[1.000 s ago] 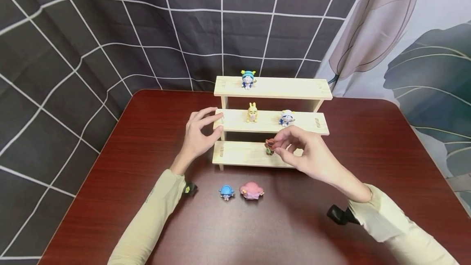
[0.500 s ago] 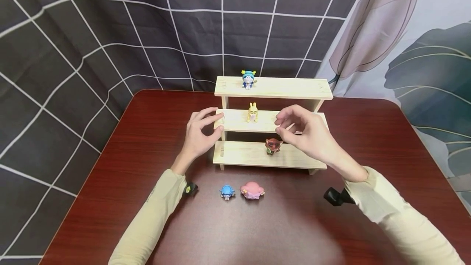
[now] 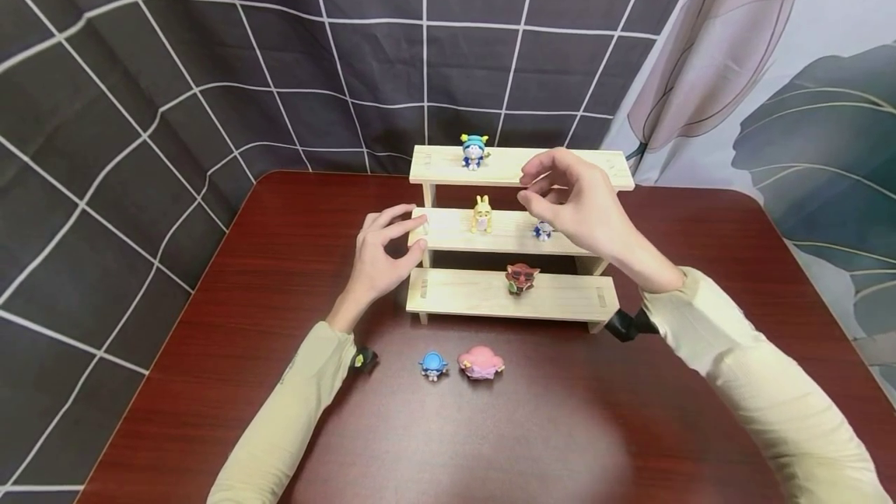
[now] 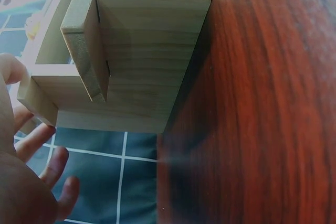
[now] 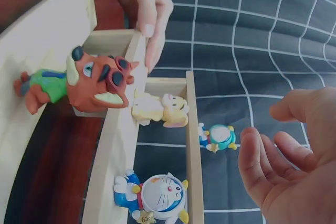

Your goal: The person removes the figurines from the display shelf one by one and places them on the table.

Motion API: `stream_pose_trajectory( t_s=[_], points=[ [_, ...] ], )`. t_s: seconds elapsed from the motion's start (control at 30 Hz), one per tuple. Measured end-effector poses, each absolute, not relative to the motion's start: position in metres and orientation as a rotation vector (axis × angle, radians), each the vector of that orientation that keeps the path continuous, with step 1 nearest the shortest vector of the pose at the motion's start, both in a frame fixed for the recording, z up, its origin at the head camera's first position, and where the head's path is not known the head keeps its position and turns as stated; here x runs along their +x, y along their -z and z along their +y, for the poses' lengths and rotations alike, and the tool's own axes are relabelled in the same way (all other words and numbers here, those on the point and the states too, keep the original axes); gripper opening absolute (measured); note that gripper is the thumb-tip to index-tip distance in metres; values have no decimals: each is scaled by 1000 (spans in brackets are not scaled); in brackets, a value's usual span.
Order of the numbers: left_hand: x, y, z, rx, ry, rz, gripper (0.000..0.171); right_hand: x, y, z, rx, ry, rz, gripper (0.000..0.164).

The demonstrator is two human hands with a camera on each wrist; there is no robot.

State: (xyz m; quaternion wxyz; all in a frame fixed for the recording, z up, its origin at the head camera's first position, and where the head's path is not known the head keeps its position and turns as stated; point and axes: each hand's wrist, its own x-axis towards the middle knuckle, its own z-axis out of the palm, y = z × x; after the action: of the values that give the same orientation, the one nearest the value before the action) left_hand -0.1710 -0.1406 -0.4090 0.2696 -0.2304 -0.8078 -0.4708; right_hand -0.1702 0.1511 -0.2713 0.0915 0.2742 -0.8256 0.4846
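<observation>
A three-tier wooden display shelf stands on the table. My left hand holds the left end of its middle tier between thumb and fingers. My right hand, fingers loosely bent and holding nothing, hovers before the upper tiers. Partly behind it on the middle tier is a blue-and-white cat figurine, with a yellow rabbit figurine further left. On the bottom tier stands a brown fox figurine with dark glasses and a green top. The top tier bears a teal-hatted cat figurine.
On the dark red table, in front of the shelf, sit a small blue figurine and a pink-topped figurine. A dark grid-patterned curtain hangs behind, with a leaf-patterned curtain at the right.
My right hand has let go of the fox figurine on the bottom tier and risen past the middle tier toward the top one. My left hand has stayed at the shelf's end.
</observation>
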Motion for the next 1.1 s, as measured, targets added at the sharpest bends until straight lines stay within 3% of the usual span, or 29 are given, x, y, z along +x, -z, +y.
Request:
stream_pose_trajectory(
  t_s=[1.1],
  points=[
    [-172,410,-141,-629,1261,-2172,33,-223,266,125,697,-1277,-2587,29]
  ],
)
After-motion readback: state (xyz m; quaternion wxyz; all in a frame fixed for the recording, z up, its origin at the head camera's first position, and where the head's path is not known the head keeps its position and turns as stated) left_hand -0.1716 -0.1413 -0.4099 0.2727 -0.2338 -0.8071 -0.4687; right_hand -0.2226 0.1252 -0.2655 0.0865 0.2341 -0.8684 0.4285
